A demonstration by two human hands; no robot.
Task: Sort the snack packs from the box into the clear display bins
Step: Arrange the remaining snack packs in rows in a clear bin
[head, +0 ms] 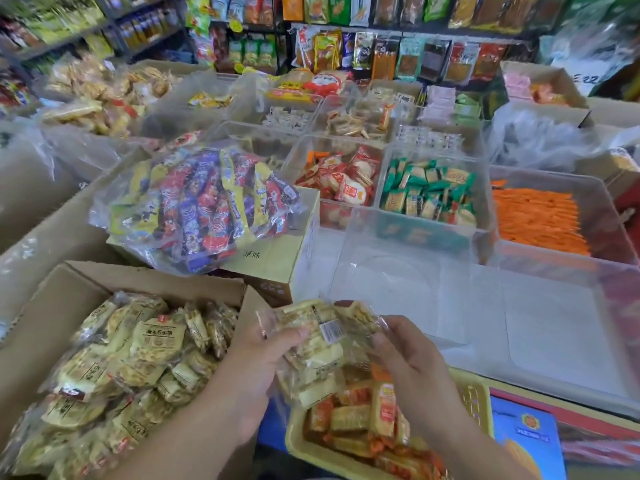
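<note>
1. A clear-wrapped bundle of pale yellow snack packs [320,344] is held above a yellow plastic tray [475,393], its long axis running near-to-far.
2. The fingers of the left hand [273,344] and the right hand [407,351] are clamped on the bundle's opposite edges.
3. The empty clear plastic bin [540,323] is found ahead and rightward, nearer the right hand; the brown cardboard box [62,306] is found leftward.

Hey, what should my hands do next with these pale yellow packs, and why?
Probably carry the pale yellow packs forward into the empty clear bin: the left hand and right hand grip them outside the cardboard box, and that bin just ahead holds nothing.
</note>
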